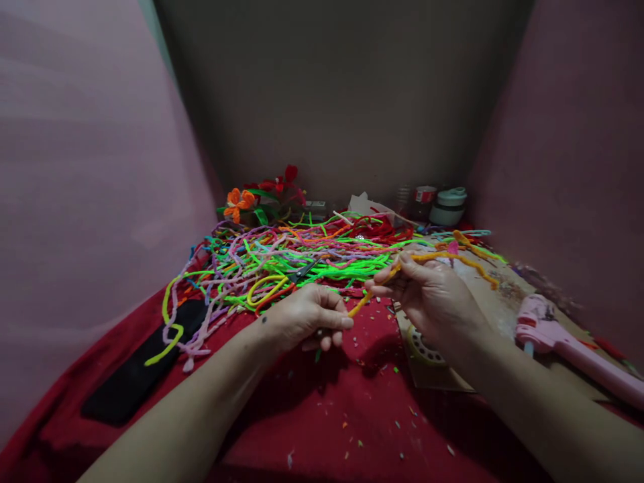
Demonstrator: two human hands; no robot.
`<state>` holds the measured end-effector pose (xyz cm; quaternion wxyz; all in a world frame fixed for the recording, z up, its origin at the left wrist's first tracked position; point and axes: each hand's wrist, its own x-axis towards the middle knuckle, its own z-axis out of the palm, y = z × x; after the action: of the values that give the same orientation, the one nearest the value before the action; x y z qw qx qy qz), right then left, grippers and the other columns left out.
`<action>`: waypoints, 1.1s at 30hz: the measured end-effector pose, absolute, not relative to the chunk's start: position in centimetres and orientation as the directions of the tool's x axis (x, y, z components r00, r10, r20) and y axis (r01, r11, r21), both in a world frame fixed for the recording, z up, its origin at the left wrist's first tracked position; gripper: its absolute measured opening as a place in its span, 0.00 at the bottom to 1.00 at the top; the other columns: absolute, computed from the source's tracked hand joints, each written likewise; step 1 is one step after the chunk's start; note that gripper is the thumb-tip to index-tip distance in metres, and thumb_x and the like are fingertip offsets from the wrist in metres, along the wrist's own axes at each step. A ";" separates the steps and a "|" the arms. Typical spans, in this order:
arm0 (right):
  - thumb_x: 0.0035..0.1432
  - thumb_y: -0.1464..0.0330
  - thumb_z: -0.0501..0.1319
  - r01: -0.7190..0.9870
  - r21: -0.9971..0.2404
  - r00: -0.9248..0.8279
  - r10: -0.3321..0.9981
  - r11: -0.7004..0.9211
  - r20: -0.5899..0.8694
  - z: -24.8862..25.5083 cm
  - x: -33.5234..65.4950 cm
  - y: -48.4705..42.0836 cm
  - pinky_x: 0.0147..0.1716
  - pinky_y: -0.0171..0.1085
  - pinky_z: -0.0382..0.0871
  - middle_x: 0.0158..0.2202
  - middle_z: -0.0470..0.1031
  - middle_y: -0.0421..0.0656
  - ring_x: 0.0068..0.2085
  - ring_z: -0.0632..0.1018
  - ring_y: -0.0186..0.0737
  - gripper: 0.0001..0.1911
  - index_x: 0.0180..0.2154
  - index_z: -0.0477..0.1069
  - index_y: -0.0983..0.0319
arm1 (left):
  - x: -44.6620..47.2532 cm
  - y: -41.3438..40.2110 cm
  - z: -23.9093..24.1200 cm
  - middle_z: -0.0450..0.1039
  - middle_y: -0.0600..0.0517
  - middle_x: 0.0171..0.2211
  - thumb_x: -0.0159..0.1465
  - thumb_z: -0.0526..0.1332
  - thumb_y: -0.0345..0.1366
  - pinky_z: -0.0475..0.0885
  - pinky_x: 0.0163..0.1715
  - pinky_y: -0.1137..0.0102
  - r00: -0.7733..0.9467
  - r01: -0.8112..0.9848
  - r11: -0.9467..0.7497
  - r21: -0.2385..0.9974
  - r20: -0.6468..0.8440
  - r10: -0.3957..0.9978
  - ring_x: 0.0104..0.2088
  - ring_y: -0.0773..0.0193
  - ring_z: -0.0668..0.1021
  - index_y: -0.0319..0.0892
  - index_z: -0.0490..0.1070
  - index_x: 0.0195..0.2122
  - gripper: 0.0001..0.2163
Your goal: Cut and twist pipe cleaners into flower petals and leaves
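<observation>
- Risk, scissors [306,270]: they lie just beyond the left hand [322,318]; reaching over without looking might knock them or meet a blade.
- Left hand: thumb and fingers pinch the orange-yellow pipe cleaner [443,255] near one end. A short purchase, so a sharp pull could slip it free. Cannot tell whether the palm holds anything else.
- Right hand [430,295]: fingertips closed on the same pipe cleaner farther along. The stem slants between the hands above the red cloth [312,429]; uneven twisting would probably kink its core.
- Risk, far right: the loose tail reaches over the cardboard [443,381], towards the pink glue gun [548,332]. If the gun is hot (cannot tell), contact could scorch the pile.
- Materials: black flat item [121,382], soft-looking, identity unclear.
- Orange flower [237,203]: fuzzy, rounded petals.
- Heap of pipe cleaners [347,268]: plush, tangled strands, neon green, pink, lilac, red.
- Clipped scraps [397,424]: tiny bright flecks scattered on the cloth.
- Holed ring [427,349]: pale, round, partly hidden by the right forearm.
- Glue gun: smooth plastic, blunt body, long handle.
</observation>
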<state>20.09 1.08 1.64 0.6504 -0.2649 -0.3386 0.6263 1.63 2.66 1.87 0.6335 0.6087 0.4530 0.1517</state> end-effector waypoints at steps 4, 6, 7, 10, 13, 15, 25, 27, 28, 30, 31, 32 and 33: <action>0.52 0.71 0.59 -0.596 -0.797 0.022 0.994 0.096 0.103 1.7 19.8 0.7 0.32 0.41 0.75 0.20 0.75 0.43 0.24 0.78 0.38 0.08 0.22 0.68 0.65 | 2.1 2.0 1.8 0.63 0.56 0.15 0.57 0.54 0.34 0.56 0.16 0.75 0.333 0.683 -0.250 0.686 0.011 0.943 0.15 0.72 0.64 0.40 0.62 0.20 0.09; 0.53 0.73 0.58 -0.605 -0.792 0.050 0.997 0.076 0.058 1.7 19.9 0.7 0.33 0.41 0.75 0.20 0.75 0.43 0.25 0.78 0.37 0.09 0.22 0.68 0.65 | 2.1 1.8 1.3 0.63 0.55 0.17 0.58 0.52 0.32 0.56 0.20 0.74 0.305 0.796 -0.417 0.438 0.306 0.902 0.18 0.70 0.64 0.40 0.63 0.22 0.08; 0.54 0.74 0.57 -0.612 -0.788 0.066 0.997 0.062 0.027 1.6 19.9 0.9 0.32 0.40 0.75 0.19 0.74 0.43 0.25 0.78 0.37 0.10 0.22 0.68 0.65 | 2.1 1.7 0.9 0.63 0.55 0.18 0.58 0.52 0.31 0.55 0.21 0.73 0.324 0.818 -0.469 0.334 0.408 0.854 0.19 0.70 0.64 0.40 0.63 0.23 0.07; 0.55 0.76 0.54 -0.630 -0.775 0.112 0.994 0.054 -0.022 1.6 20.2 1.4 0.31 0.37 0.76 0.18 0.73 0.42 0.24 0.77 0.35 0.12 0.21 0.67 0.65 | 2.0 1.5 0.4 0.63 0.54 0.19 0.58 0.51 0.29 0.55 0.21 0.73 0.406 0.779 -0.576 0.247 0.501 0.765 0.19 0.70 0.63 0.39 0.63 0.23 0.08; 0.55 0.77 0.54 -0.648 -0.758 0.122 0.993 0.073 -0.008 1.7 20.4 1.7 0.32 0.38 0.76 0.19 0.72 0.42 0.24 0.77 0.34 0.12 0.20 0.67 0.65 | 2.0 1.4 0.9 0.63 0.56 0.18 0.57 0.54 0.31 0.56 0.20 0.75 0.403 0.663 -0.525 0.533 0.337 0.851 0.18 0.72 0.64 0.39 0.63 0.21 0.08; 0.54 0.78 0.55 -0.664 -0.744 0.109 0.994 0.074 0.001 1.8 20.4 1.8 0.32 0.39 0.76 0.18 0.72 0.41 0.23 0.77 0.35 0.12 0.21 0.67 0.65 | 1.9 1.6 1.5 0.65 0.56 0.17 0.55 0.57 0.32 0.58 0.18 0.77 0.422 0.504 -0.322 0.802 0.097 0.902 0.17 0.73 0.65 0.38 0.65 0.22 0.06; 0.52 0.76 0.59 -0.675 -0.734 0.044 0.997 0.078 0.065 2.1 20.7 1.7 0.31 0.39 0.76 0.18 0.74 0.41 0.23 0.77 0.36 0.08 0.22 0.68 0.64 | 0.6 3.0 1.4 0.72 0.49 0.21 0.58 0.57 0.30 0.64 0.10 0.80 0.751 -0.086 0.478 0.874 -0.259 0.608 0.14 0.72 0.71 0.32 0.70 0.28 0.06; 0.52 0.75 0.58 -0.678 -0.732 0.032 0.998 0.064 0.058 2.0 20.7 1.7 0.31 0.38 0.76 0.19 0.75 0.42 0.24 0.77 0.36 0.09 0.21 0.68 0.65 | 0.7 3.0 1.4 0.73 0.49 0.21 0.57 0.57 0.29 0.65 0.09 0.80 0.752 -0.085 0.495 0.865 -0.271 0.601 0.14 0.72 0.71 0.32 0.69 0.27 0.05; 0.53 0.75 0.58 -0.679 -0.732 0.025 0.998 0.058 0.056 2.0 20.7 1.7 0.31 0.38 0.76 0.19 0.75 0.43 0.24 0.77 0.36 0.09 0.21 0.69 0.65 | 0.7 3.0 1.4 0.73 0.49 0.21 0.56 0.57 0.28 0.66 0.09 0.80 0.748 -0.072 0.494 0.867 -0.281 0.601 0.13 0.72 0.71 0.32 0.69 0.26 0.05; 0.53 0.75 0.57 -0.677 -0.734 0.012 0.998 0.052 0.060 2.0 20.7 1.7 0.30 0.38 0.76 0.19 0.75 0.43 0.24 0.77 0.36 0.10 0.21 0.69 0.65 | 0.8 2.9 1.5 0.73 0.50 0.20 0.55 0.58 0.27 0.66 0.09 0.80 0.738 -0.037 0.487 0.872 -0.305 0.602 0.12 0.72 0.71 0.32 0.69 0.26 0.03; 0.53 0.75 0.58 -0.674 -0.737 0.008 0.998 0.052 0.063 2.0 20.7 1.7 0.31 0.38 0.76 0.19 0.75 0.43 0.24 0.77 0.36 0.09 0.21 0.69 0.65 | 0.9 2.9 1.6 0.73 0.51 0.19 0.54 0.59 0.27 0.65 0.09 0.81 0.733 -0.020 0.485 0.874 -0.317 0.602 0.12 0.73 0.71 0.32 0.69 0.26 0.02; 0.53 0.74 0.58 -0.670 -0.740 0.005 0.998 0.054 0.068 2.0 20.7 1.6 0.31 0.38 0.76 0.19 0.75 0.43 0.24 0.77 0.36 0.09 0.21 0.69 0.65 | 0.9 2.8 1.6 0.73 0.51 0.19 0.54 0.60 0.27 0.65 0.08 0.81 0.727 -0.007 0.482 0.876 -0.327 0.603 0.11 0.73 0.70 0.33 0.69 0.26 0.02; 0.53 0.74 0.58 -0.667 -0.742 0.004 0.997 0.057 0.074 1.9 20.7 1.6 0.31 0.39 0.76 0.19 0.75 0.43 0.24 0.77 0.36 0.09 0.21 0.69 0.65 | 1.0 2.8 1.6 0.72 0.52 0.18 0.53 0.60 0.27 0.64 0.08 0.81 0.721 0.001 0.480 0.877 -0.334 0.607 0.11 0.74 0.70 0.33 0.69 0.26 0.02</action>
<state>20.71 1.62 1.95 0.6571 -0.2649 -0.3113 0.6333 1.00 2.77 1.63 0.7980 0.4730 0.3216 0.1900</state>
